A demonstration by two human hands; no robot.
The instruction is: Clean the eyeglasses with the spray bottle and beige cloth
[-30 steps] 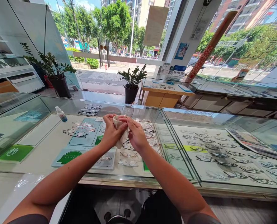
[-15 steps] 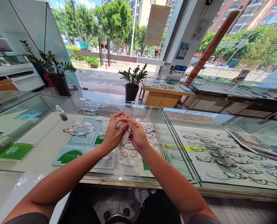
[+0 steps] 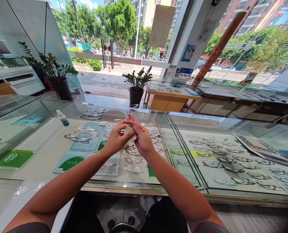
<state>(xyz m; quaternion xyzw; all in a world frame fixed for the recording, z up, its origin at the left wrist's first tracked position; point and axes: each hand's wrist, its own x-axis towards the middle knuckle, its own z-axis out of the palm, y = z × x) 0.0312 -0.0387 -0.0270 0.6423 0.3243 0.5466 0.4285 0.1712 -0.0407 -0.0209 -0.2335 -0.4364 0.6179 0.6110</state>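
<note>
Both my hands meet above the glass counter, closed round a pair of eyeglasses (image 3: 133,114) and a pale cloth (image 3: 128,130). One round, thin-rimmed lens stands up beyond my fingertips; the rest of the frame is hidden by the hands. My left hand (image 3: 118,136) presses the cloth between thumb and fingers. My right hand (image 3: 143,138) pinches at the eyeglasses, close against the cloth and the left fingertips. Beneath them, rows of eyeglasses (image 3: 133,160) lie inside the display case.
On the counter (image 3: 45,137) at left stands a small spray bottle (image 3: 62,117). Several dark-rimmed glasses (image 3: 92,113) lie near it, and a black-framed pair (image 3: 77,138) is closer. A second glass case (image 3: 231,155) is to the right. Potted plants (image 3: 136,87) stand beyond the counter.
The lens has turned to face me more fully, with fingertips now visible behind it. The cloth has shifted up and bunches between the thumbs, hanging lower less than before.
</note>
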